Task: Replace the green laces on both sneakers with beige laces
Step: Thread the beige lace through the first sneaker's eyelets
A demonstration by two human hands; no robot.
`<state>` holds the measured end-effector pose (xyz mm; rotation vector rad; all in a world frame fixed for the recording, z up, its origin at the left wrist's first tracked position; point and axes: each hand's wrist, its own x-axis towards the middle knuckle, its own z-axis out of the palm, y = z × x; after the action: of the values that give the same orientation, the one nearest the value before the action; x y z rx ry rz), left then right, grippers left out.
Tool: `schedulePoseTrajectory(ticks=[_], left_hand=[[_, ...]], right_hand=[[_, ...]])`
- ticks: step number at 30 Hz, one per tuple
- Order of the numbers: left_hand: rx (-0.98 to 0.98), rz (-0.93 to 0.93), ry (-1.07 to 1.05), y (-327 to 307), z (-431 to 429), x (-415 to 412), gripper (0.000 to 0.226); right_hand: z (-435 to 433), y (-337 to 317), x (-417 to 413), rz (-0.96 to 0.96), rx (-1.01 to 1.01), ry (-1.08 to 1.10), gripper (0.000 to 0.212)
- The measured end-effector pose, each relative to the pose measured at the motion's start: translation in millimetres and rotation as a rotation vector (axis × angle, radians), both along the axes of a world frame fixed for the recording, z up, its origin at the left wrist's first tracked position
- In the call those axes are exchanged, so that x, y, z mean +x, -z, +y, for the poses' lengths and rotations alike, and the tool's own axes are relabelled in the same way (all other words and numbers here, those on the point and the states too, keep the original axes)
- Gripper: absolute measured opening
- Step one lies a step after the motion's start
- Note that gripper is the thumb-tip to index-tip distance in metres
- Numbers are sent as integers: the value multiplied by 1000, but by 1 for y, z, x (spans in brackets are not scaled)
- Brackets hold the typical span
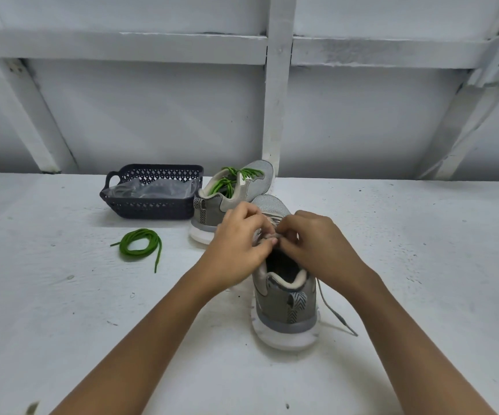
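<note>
Pinching at the top eyelets of the near sneaker (284,301), we have both hands curled tight just right of the frame's centre. Our left hand (239,241) has thumb and fingers closed on the beige lace (333,310), and our right hand (317,244) nips the same lace, fingertips of the two hands almost touching. How the lace runs under the fingers we cannot tell. Its loose tail comes out below the right hand and trails down the shoe's right side onto the table (62,324).

We count two sneakers. The far sneaker (212,205) stands just above the hands, touching the near one's toe, and keeps its green lace (236,181). One loose green lace (140,247) lies coiled left of the left hand, well apart from it. One dark basket (152,209) sits in the upper left beside the far sneaker, with a clear bag (152,188) inside.
</note>
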<state>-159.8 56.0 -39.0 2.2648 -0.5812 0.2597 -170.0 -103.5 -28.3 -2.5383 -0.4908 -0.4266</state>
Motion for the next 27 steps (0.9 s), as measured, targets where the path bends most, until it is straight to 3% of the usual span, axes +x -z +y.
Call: schedulePoseTrajectory(ticks=[4, 8, 11, 14, 17, 22, 27], left_hand=[[172, -322, -40, 10, 1, -2, 16], [163, -516, -17, 18, 4, 3, 11], [110, -568, 12, 23, 5, 5, 10], [98, -636, 36, 27, 6, 7, 9], [75, -671, 51, 29, 6, 9, 8], [45, -678, 50, 31, 5, 9, 6], [17, -646, 42, 33, 5, 8, 7]], right_hand=[[-1, 3, 6, 48, 108, -35, 9], [-10, -6, 6, 276, 235, -140, 18], [-18, -13, 10, 395, 228, -178, 30], [-20, -17, 16, 450, 186, -200, 20], [-20, -16, 20, 528, 267, -254, 14], [-21, -11, 23, 525, 437, -288, 14], [-24, -16, 22, 552, 429, -283, 16]])
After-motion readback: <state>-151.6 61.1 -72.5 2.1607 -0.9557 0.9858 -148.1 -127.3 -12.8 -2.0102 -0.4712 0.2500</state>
